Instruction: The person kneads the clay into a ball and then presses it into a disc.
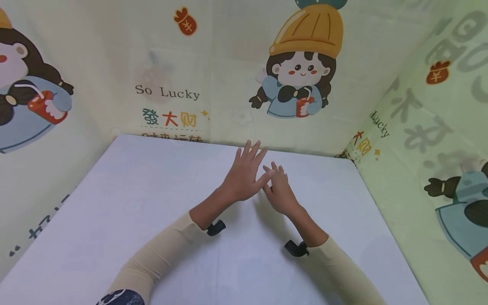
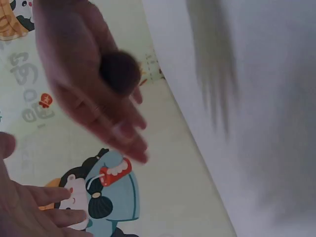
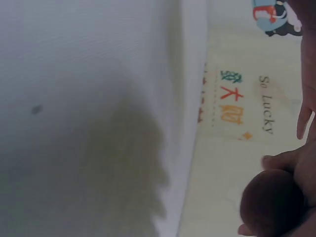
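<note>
In the head view my left hand [image 1: 244, 178] is stretched out over the far part of the white table, fingers straight and spread. My right hand [image 1: 281, 192] is beside it, fingers extended. The left thumb overlaps the right fingertips; I cannot tell whether they touch. Neither hand shows anything in its grasp. In the left wrist view the right hand [image 2: 74, 74] is blurred, with a dark rounded shape [image 2: 120, 73] before its palm. A similar dark rounded shape [image 3: 273, 202] appears in the right wrist view. Whether these shapes are wrist cameras cannot be told.
The white tabletop [image 1: 114, 212] carries the arms' shadows. Printed cloth walls [image 1: 228, 76] enclose its back and sides. A black wrist device [image 1: 216, 228] sits under the left wrist, and another black wrist device [image 1: 296, 248] under the right.
</note>
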A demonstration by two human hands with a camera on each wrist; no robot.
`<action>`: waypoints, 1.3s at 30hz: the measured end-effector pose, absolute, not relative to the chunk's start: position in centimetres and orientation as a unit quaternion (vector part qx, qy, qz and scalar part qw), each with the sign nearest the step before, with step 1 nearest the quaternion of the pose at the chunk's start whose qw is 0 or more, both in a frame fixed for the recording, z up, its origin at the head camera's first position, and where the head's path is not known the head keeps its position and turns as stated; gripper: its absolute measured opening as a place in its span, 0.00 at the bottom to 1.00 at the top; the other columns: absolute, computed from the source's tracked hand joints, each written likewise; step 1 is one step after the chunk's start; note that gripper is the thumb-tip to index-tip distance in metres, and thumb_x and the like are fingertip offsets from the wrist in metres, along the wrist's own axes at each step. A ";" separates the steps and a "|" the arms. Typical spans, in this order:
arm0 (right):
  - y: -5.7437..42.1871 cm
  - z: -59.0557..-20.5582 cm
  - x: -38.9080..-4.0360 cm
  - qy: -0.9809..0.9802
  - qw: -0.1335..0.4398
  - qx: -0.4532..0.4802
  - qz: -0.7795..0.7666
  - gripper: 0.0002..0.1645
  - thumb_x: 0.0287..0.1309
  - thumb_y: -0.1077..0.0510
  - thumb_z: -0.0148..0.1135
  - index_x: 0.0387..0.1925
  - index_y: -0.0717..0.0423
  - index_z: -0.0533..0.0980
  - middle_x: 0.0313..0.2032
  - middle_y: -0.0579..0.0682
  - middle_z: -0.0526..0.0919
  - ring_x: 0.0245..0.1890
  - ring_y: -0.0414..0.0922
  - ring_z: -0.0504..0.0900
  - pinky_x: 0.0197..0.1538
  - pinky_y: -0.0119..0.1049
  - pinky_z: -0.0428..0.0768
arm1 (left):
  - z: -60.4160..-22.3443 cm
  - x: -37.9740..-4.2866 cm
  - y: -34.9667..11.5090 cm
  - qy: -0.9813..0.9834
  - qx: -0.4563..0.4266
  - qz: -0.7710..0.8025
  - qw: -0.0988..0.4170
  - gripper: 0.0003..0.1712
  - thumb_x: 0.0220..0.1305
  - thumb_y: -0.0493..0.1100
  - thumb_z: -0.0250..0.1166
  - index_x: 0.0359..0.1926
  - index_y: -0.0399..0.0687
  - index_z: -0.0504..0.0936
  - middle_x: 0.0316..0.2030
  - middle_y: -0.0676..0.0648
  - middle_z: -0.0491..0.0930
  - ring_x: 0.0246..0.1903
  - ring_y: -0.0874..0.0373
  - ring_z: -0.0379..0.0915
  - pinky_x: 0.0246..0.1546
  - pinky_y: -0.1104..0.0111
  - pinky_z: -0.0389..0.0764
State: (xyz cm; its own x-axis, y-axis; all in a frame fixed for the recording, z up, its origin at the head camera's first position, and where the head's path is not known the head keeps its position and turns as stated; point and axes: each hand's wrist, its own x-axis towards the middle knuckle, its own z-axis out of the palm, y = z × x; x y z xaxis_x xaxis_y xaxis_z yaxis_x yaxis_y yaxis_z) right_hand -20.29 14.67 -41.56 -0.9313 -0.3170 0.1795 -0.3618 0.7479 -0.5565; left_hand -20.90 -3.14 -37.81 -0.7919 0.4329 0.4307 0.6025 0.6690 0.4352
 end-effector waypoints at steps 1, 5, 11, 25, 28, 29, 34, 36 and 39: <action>14.9 -41.8 -20.3 -0.945 0.023 0.179 0.272 0.34 0.79 0.56 0.58 0.78 0.65 0.62 0.79 0.71 0.52 0.79 0.73 0.44 0.73 0.73 0.49 | -37.8 -20.9 -3.2 -0.913 -0.282 -0.261 0.137 0.42 0.79 0.61 0.52 0.81 0.40 0.60 0.81 0.36 0.53 0.81 0.36 0.38 0.77 0.40 0.43; 15.5 -42.8 -19.9 -0.971 -0.026 0.152 0.186 0.37 0.76 0.55 0.62 0.77 0.65 0.63 0.78 0.74 0.51 0.78 0.75 0.44 0.73 0.73 0.49 | -37.9 -20.8 -3.3 -0.947 -0.258 -0.168 0.087 0.40 0.79 0.63 0.53 0.80 0.43 0.64 0.79 0.36 0.58 0.80 0.36 0.44 0.77 0.41 0.47; 16.4 -44.9 -19.5 -0.981 -0.058 0.131 0.131 0.40 0.74 0.54 0.65 0.77 0.67 0.61 0.78 0.75 0.50 0.77 0.76 0.45 0.73 0.72 0.51 | -38.3 -21.0 -3.6 -0.966 -0.232 -0.106 0.033 0.39 0.80 0.64 0.52 0.79 0.45 0.66 0.79 0.38 0.60 0.80 0.37 0.46 0.77 0.43 0.49; 16.7 -45.4 -20.5 -0.977 -0.006 0.144 0.156 0.47 0.78 0.38 0.52 0.78 0.70 0.58 0.79 0.74 0.50 0.79 0.72 0.44 0.76 0.67 0.46 | -40.0 -21.9 -4.2 -0.967 -0.233 -0.101 0.022 0.38 0.80 0.64 0.52 0.78 0.45 0.68 0.77 0.38 0.63 0.79 0.39 0.49 0.77 0.45 0.52; 16.7 -46.0 -21.0 -0.979 -0.009 0.152 0.139 0.48 0.79 0.36 0.50 0.79 0.71 0.56 0.79 0.74 0.48 0.79 0.73 0.42 0.76 0.68 0.45 | -40.2 -22.0 -4.3 -0.967 -0.231 -0.101 0.022 0.38 0.79 0.64 0.52 0.78 0.45 0.68 0.78 0.38 0.62 0.79 0.39 0.49 0.77 0.45 0.52; 16.7 -46.2 -21.1 -0.979 -0.007 0.157 0.131 0.49 0.79 0.36 0.51 0.78 0.71 0.56 0.79 0.74 0.48 0.79 0.73 0.42 0.76 0.68 0.45 | -40.3 -22.0 -4.4 -0.968 -0.230 -0.101 0.021 0.39 0.79 0.64 0.52 0.78 0.45 0.68 0.78 0.39 0.62 0.79 0.39 0.48 0.77 0.45 0.52; 16.8 -47.3 -21.7 -0.979 0.019 0.180 0.098 0.50 0.77 0.36 0.54 0.78 0.71 0.57 0.79 0.73 0.49 0.79 0.71 0.43 0.76 0.67 0.47 | -40.5 -22.1 -4.7 -0.970 -0.222 -0.095 0.026 0.38 0.79 0.64 0.53 0.78 0.46 0.68 0.78 0.39 0.62 0.80 0.39 0.48 0.77 0.45 0.53; 16.8 -47.6 -21.9 -0.977 0.025 0.195 0.087 0.50 0.77 0.35 0.54 0.78 0.70 0.57 0.79 0.73 0.50 0.80 0.70 0.43 0.76 0.67 0.48 | -40.6 -22.2 -4.9 -0.971 -0.220 -0.094 0.030 0.38 0.79 0.63 0.53 0.78 0.45 0.68 0.78 0.39 0.62 0.80 0.39 0.48 0.76 0.45 0.53; 16.8 -48.1 -22.1 -0.973 0.026 0.217 0.071 0.50 0.77 0.35 0.53 0.79 0.70 0.57 0.79 0.72 0.50 0.80 0.69 0.44 0.76 0.66 0.49 | -41.0 -22.3 -5.2 -0.971 -0.217 -0.094 0.037 0.39 0.79 0.63 0.53 0.78 0.45 0.68 0.78 0.38 0.62 0.80 0.39 0.48 0.76 0.45 0.54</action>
